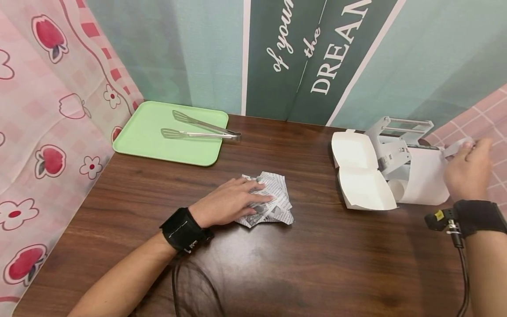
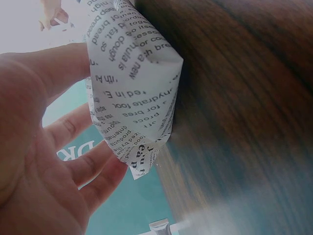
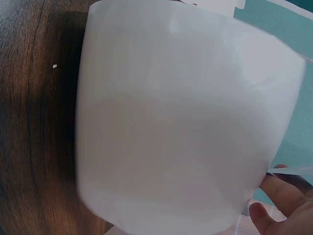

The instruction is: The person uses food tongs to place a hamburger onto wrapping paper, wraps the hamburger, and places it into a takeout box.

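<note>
In the head view my left hand (image 1: 227, 202) rests with spread, extended fingers on a packet wrapped in newsprint-patterned paper (image 1: 279, 200). The left wrist view shows those fingers along the side of the folded printed paper (image 2: 137, 93); what it wraps is hidden. Far to the right, my right hand (image 1: 471, 171) pinches a small white sticker (image 1: 455, 148) at a label dispenser (image 1: 396, 159). From the dispenser hangs wide white backing paper (image 1: 428, 176), which probably is the pale sheet (image 3: 186, 112) filling the right wrist view. There the fingertips (image 3: 279, 193) hold the sticker's thin edge.
Left of the dispenser stands an open white clamshell box (image 1: 366, 187). A light green tray (image 1: 146, 132) lies at the back left, with metal tongs (image 1: 202, 132) across it. Curtains (image 1: 190, 53) border the dark wooden table (image 1: 317, 264); cables trail from both wristbands.
</note>
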`<state>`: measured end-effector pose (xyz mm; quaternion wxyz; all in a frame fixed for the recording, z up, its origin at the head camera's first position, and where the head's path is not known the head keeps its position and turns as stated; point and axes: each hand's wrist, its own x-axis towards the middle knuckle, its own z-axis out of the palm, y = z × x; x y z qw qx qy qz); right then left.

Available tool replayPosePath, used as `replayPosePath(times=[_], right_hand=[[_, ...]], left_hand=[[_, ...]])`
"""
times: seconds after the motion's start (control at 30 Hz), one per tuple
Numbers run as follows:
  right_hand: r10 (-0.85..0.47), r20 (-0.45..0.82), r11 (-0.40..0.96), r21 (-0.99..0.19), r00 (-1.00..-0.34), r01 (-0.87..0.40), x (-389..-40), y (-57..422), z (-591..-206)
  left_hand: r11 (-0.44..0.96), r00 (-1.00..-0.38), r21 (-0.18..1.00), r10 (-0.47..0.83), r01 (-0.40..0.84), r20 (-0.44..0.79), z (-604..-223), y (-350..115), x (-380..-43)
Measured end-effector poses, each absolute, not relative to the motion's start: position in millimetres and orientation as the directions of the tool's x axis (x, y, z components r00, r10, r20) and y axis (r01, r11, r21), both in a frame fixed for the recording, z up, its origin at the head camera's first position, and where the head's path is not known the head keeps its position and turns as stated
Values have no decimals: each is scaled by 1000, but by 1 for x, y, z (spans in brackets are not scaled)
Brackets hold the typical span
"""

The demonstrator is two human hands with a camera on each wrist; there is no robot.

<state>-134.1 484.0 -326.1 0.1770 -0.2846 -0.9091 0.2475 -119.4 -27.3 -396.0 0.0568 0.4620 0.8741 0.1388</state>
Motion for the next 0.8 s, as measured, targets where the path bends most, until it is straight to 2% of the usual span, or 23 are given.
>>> replayPosePath(times=[0.3, 0.63, 0.8], right_hand=[[642, 164, 687, -555, -749, 468, -136, 486, -324], [631, 145, 647, -640, -762, 415, -134, 488, -325], [665, 227, 636, -672, -712, 379, -133, 484, -328]], left_hand=[[538, -568, 294, 823, 790, 24, -396, -27, -119], [525, -557, 282, 830, 803, 42, -397, -28, -119], [524, -557, 287, 829, 802, 43, -397, -28, -119]])
